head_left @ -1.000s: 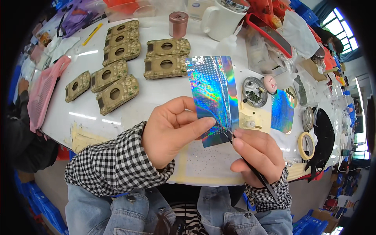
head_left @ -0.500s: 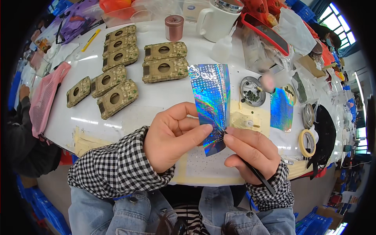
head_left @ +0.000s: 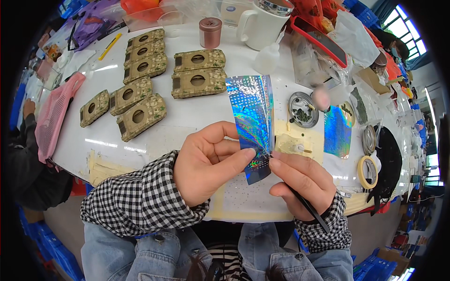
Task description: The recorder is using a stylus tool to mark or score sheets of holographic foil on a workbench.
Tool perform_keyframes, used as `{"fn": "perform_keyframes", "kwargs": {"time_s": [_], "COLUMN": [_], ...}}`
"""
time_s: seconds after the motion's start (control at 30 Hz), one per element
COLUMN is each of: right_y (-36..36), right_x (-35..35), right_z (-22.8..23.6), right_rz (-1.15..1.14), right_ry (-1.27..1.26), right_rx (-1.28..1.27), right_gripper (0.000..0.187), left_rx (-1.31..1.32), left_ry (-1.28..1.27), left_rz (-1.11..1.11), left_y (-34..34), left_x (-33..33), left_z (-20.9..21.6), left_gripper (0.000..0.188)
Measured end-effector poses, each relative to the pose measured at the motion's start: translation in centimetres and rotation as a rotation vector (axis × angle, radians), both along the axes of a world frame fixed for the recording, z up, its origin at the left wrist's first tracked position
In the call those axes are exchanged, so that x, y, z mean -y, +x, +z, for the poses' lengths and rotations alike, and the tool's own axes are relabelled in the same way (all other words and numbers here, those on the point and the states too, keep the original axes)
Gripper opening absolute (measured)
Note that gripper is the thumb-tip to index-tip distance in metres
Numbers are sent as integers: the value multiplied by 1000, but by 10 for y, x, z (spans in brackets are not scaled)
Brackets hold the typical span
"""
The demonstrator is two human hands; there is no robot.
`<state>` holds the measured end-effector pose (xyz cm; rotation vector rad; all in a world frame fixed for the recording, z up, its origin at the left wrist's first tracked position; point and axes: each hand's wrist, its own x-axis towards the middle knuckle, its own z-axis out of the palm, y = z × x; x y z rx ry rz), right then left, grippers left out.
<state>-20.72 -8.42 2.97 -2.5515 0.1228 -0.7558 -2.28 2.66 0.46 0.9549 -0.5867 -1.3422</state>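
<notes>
My left hand pinches a strip of shiny blue holographic film between thumb and fingers, upright over the table. The film carries rows of small cut squares and bends near its lower part. In my right hand are black tweezers, their tips against the film beside my left thumb. Whatever the tips grip is too small to make out. Several camouflage-patterned tank hull models, each with a round hole on top, lie at the left and middle. Beyond my right hand sits a round metal dish with small dark green bits.
A second holographic sheet and a roll of tape lie at the right. Farther back stand a white mug, a pink canister and a red-cased phone. A pink mesh basket and a yellow pen are left.
The film strip has tilted slightly, so its reflections differ. Both hands keep nearly the same place, with the tweezers still at the film.
</notes>
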Motion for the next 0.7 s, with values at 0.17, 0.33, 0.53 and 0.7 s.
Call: {"fn": "perform_keyframes", "kwargs": {"time_s": [0.17, 0.33, 0.53, 0.7], "right_y": [0, 0, 4, 3], "right_x": [-2, -4, -3, -3], "right_z": [1, 1, 0, -2], "right_rz": [-18, -36, -13, 5], "right_ry": [9, 25, -54, -127], "right_rx": [-11, -32, 12, 31], "right_gripper": [41, 39, 40, 39], "left_rx": [23, 21, 79, 18], "left_ry": [-27, -18, 2, 0], "left_rz": [2, 8, 9, -14], "left_y": [-1, -2, -3, -2], "left_x": [-1, -1, -1, 0], "left_z": [0, 0, 0, -3], "left_gripper": [26, 27, 27, 28]}}
